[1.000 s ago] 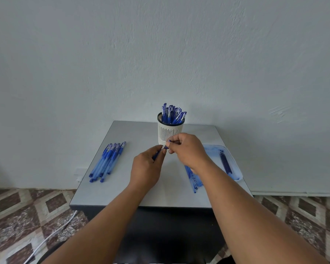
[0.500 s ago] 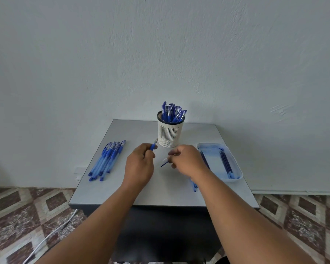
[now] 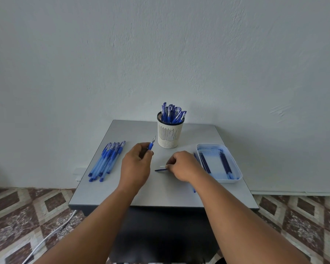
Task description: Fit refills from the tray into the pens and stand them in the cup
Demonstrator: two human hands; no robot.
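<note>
- My left hand (image 3: 136, 164) grips a pen piece (image 3: 151, 145) with its metal tip pointing up and away, toward the cup (image 3: 170, 135).
- My right hand (image 3: 184, 165) pinches a thin refill (image 3: 161, 170) low over the tabletop (image 3: 179, 193); its dark end points left, toward my left hand. A short white bit shows just above it at my fingertips, and I cannot tell what it is.
- The step in hand looks like joining the two, so I should bring both hands together over the middle of the tabletop, line the refill up straight with the piece in my left hand and slide it in without bending it.
- The refill is thin and likely flexes, so a pinch close to the entering end should steer it better.
- The tray (image 3: 234, 168) sits at the right, with more refills (image 3: 224, 163) lying lengthwise in it; a few blue pieces lie between the tray and my right wrist.
- The loose pens (image 3: 108, 161) lie in a bundle at the left, close to the left edge, so I should keep my left elbow from sweeping them off.
- The cup stands at the far middle, already crowded with pens (image 3: 172, 113); the next one needs a steep drop into a gap.
- The open room is the middle strip between my hands and the near edge.
</note>
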